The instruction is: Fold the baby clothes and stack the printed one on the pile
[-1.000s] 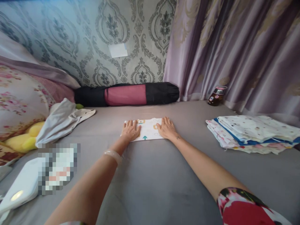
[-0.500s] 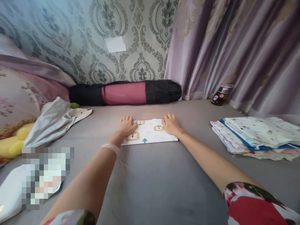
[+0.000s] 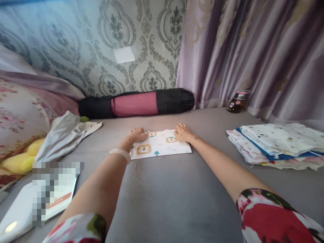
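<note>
A white folded cloth [image 3: 162, 147] printed with lion faces and green leaf shapes lies flat on the grey sheet in front of me. At its far left corner, my left hand [image 3: 138, 134] has its fingers curled down and the thumb on the fabric, gripping the edge. My right hand [image 3: 182, 132] does likewise at the far right corner, its fingertips bent over the border. Both arms are stretched forward, and a pale bangle [image 3: 120, 154] circles my left wrist. The undersides of the fingers are hidden.
On the right sits a stack of folded printed cloths [image 3: 275, 143], with a dark bottle [image 3: 237, 102] behind it. A black and pink roll [image 3: 134, 104] lies along the wall. Left are a crumpled grey cloth [image 3: 64, 133], a yellow plush [image 3: 19, 162] and a white object [image 3: 21, 207].
My left hand has drawn slightly back toward the cloth's far left corner, uncovering more of the near lion print. The right hand stays at its corner. The view has shifted a little.
</note>
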Demonstrator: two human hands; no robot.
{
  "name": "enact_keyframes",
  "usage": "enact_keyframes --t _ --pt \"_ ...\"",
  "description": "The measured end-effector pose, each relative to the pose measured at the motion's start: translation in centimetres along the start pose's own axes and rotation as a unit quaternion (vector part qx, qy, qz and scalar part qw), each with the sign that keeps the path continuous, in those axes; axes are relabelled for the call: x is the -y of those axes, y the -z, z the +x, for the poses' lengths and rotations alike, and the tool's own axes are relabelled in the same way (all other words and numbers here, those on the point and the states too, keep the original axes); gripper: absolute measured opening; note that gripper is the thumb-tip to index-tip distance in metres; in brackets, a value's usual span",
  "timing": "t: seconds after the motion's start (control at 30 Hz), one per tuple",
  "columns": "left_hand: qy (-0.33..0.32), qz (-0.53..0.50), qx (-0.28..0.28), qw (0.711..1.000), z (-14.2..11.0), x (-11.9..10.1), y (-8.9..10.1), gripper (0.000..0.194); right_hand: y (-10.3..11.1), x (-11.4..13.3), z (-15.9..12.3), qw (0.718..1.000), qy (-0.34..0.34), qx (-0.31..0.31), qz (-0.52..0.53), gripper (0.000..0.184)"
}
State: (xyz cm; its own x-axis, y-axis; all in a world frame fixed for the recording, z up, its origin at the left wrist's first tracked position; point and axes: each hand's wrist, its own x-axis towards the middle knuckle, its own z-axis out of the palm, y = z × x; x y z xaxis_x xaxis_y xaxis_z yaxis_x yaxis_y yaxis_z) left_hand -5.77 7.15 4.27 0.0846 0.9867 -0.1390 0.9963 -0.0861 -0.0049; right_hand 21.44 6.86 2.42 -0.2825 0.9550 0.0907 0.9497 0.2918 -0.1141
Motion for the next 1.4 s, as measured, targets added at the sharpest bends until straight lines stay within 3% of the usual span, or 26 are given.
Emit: enact_keyframes --t 0.17,0.37,0.57,0.73,0.9,1.1,1.4 --pt "0.017 -0.007 0.015 1.000 -2.0 -0.8 1.5 0.045 2.4 0.5 0.7 0.996 -0.019 0.075 0.039 0.039" --pt "0.011 0.019 -0.013 1.000 -4.2 -0.7 3.5 0.039 4.8 0.0 -0.2 0.995 0.000 0.075 0.058 0.042" --pt "-0.031 -0.065 -0.046 0.996 -6.1 1.3 6.9 0.033 9.1 0.2 -1.5 0.994 0.027 0.080 0.067 0.032" --pt "-0.032 -0.130 -0.112 0.985 -7.2 2.1 9.4 0.029 12.0 -0.1 -3.1 0.996 0.028 0.047 0.076 0.028" --pt "-0.022 -0.136 -0.191 0.972 -8.5 1.3 10.4 0.023 13.0 -0.8 -4.5 0.996 0.051 -0.036 0.069 0.029" --pt "-0.048 -0.119 -0.217 0.968 -11.1 0.8 8.4 0.013 11.4 -1.3 -7.2 0.983 0.141 -0.114 -0.011 0.031" --pt "-0.223 -0.091 -0.215 0.946 -17.3 1.7 1.0 0.012 6.9 -0.6 -15.7 0.962 0.250 -0.106 -0.013 0.025"
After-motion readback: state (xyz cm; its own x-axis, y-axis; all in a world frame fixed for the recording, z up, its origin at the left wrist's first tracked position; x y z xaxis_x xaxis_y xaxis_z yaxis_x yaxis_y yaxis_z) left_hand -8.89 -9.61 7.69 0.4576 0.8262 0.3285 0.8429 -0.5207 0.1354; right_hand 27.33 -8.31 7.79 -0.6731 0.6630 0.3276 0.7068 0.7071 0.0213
